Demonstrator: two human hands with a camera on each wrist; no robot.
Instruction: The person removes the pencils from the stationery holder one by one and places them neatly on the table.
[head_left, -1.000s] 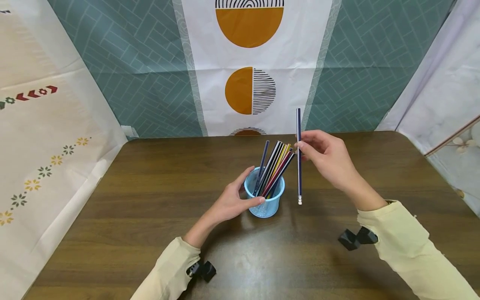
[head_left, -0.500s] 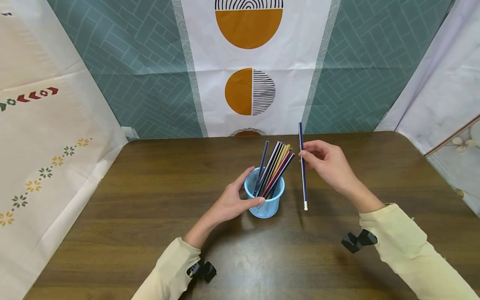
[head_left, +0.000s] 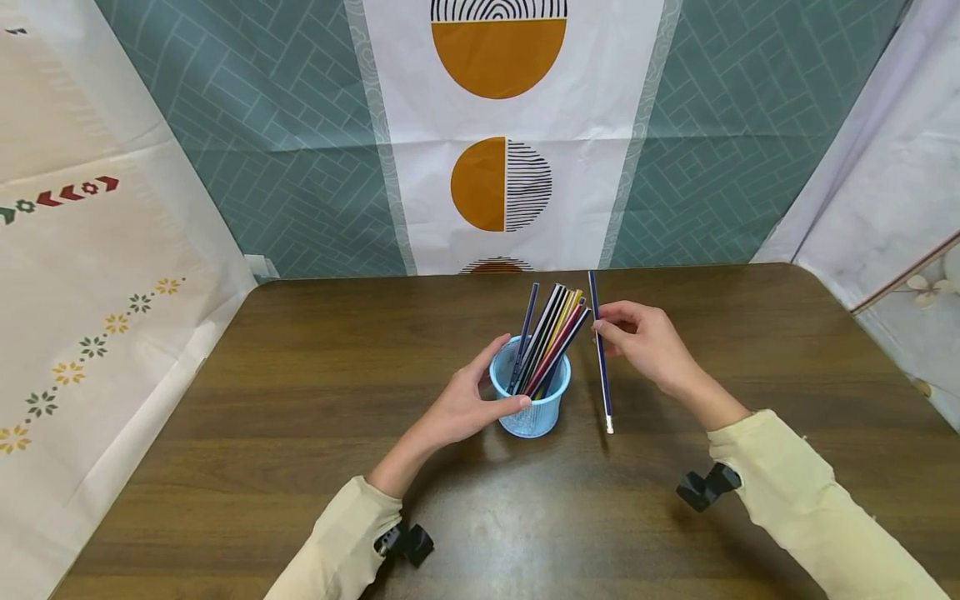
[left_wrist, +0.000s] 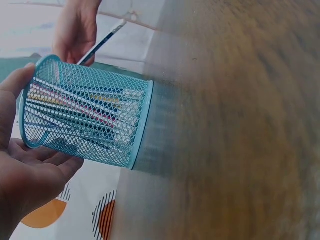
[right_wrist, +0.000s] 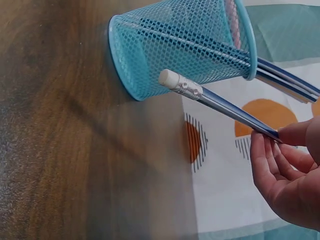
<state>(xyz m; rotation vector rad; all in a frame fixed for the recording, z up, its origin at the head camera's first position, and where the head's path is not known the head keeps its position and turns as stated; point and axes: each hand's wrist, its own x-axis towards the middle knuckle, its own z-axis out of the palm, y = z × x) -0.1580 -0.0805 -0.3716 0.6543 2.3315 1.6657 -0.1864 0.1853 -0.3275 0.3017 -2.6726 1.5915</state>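
Two hands [head_left: 461,404] [head_left: 651,348] — one cup [head_left: 529,418] (several pencils [head_left: 553,337])

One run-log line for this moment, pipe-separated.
left hand: holds mesh cup | right hand: pinches dark-blue pencil, eraser down, off table | mesh cup: upright, pencils inside

A brown wood-grain table [head_left: 315,417] filled the lower view, its far right corner rounded, glare on its near middle. Behind it hung a teal cloth [head_left: 285,183] with pale brick-like lines and a white central panel [head_left: 420,200] bearing 3 motifs: an orange bowl shape [head_left: 498,58] under black arcs, a disc [head_left: 501,184] split between orange and black stripes, and a partial motif [head_left: 495,267] at the table's edge. At left, a cream cloth [head_left: 75,275] carried 4 yellow and 3 green flowers [head_left: 93,347] diagonally; at right hung a whitish sheet [head_left: 892,183] with a pale blossom [head_left: 928,290].
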